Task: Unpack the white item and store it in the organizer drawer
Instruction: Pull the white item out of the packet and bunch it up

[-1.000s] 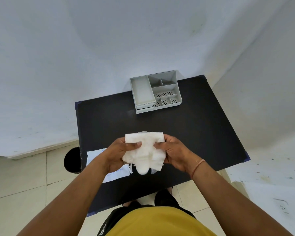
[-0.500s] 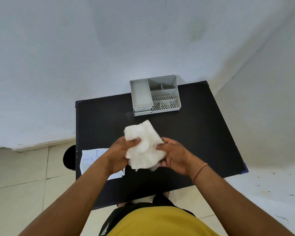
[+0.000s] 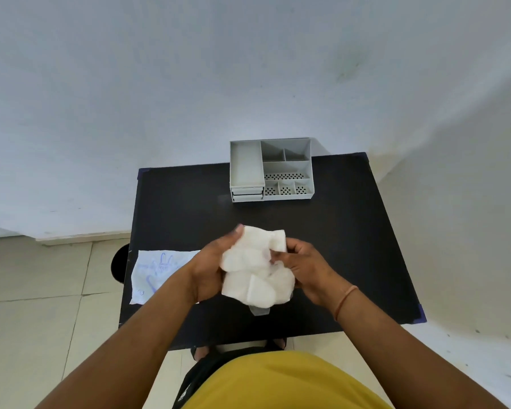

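A soft white padded item [image 3: 255,268] is bunched between both hands above the black table [image 3: 351,246]. My left hand [image 3: 210,267] grips its left side with the thumb over the top edge. My right hand [image 3: 303,268] pinches its right side. A flap of clear film hangs below the item. The grey organizer [image 3: 270,169] stands at the table's far edge; its two small drawers [image 3: 247,194] at the front left look pushed in.
A white wrapper with blue print [image 3: 160,271] lies flat on the table's left edge, partly under my left forearm. A black round object [image 3: 120,262] sits on the floor beside the table. White walls stand behind and to the right.
Both hands have turned and crumpled the white item, which now hangs lower and more bunched. The camera has tilted, so the table and organizer sit lower in view.
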`<action>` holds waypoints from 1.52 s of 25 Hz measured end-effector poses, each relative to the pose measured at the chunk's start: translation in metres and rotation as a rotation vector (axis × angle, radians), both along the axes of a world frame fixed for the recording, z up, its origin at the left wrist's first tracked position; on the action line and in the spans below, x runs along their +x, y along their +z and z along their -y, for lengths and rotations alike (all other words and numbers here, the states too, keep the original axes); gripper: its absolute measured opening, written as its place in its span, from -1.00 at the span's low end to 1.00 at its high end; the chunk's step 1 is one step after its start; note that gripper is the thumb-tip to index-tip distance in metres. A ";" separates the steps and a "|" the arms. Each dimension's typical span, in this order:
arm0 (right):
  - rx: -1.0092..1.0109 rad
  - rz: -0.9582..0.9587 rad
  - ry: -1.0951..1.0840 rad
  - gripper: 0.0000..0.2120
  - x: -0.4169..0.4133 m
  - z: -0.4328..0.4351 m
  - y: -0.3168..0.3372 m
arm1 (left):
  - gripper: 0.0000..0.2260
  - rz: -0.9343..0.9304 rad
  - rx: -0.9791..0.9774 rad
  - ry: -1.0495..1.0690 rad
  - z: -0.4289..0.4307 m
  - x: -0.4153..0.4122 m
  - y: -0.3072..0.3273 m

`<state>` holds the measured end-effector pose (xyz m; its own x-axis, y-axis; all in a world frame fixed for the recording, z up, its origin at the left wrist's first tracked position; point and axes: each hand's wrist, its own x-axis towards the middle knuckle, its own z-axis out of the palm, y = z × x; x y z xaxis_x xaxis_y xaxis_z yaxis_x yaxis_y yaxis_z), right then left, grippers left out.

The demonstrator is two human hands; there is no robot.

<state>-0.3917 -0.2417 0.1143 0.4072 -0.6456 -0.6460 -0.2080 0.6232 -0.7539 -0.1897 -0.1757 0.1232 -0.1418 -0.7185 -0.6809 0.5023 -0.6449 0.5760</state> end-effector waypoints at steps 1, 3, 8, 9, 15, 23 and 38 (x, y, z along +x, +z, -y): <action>0.025 0.012 -0.020 -0.75 -0.003 0.002 -0.001 | -0.40 -0.075 0.026 0.018 -0.001 0.002 0.001; 0.076 0.054 -0.046 -0.73 -0.008 0.008 -0.001 | -0.40 -0.168 0.038 0.048 -0.007 0.002 0.002; 0.075 0.041 -0.087 -0.76 -0.010 0.011 0.002 | -0.71 0.129 -0.020 0.001 -0.016 -0.019 -0.018; 0.091 0.059 -0.072 -0.76 -0.011 0.012 0.002 | -0.73 0.199 -0.006 0.024 -0.015 -0.024 -0.020; 0.353 0.286 -0.056 -0.55 -0.028 0.022 -0.004 | -0.79 0.298 0.060 0.235 -0.012 -0.028 -0.018; 0.179 0.137 0.022 -0.73 -0.011 0.019 0.008 | -0.67 0.191 -0.032 0.364 -0.008 -0.030 -0.008; 0.348 0.215 -0.051 -0.39 -0.002 0.054 0.012 | -0.62 0.073 -0.067 0.260 -0.001 -0.027 -0.018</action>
<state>-0.3937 -0.2954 0.1259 0.5302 -0.4264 -0.7329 -0.0310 0.8540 -0.5193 -0.2169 -0.1747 0.1049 0.1015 -0.7680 -0.6324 0.6016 -0.4589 0.6538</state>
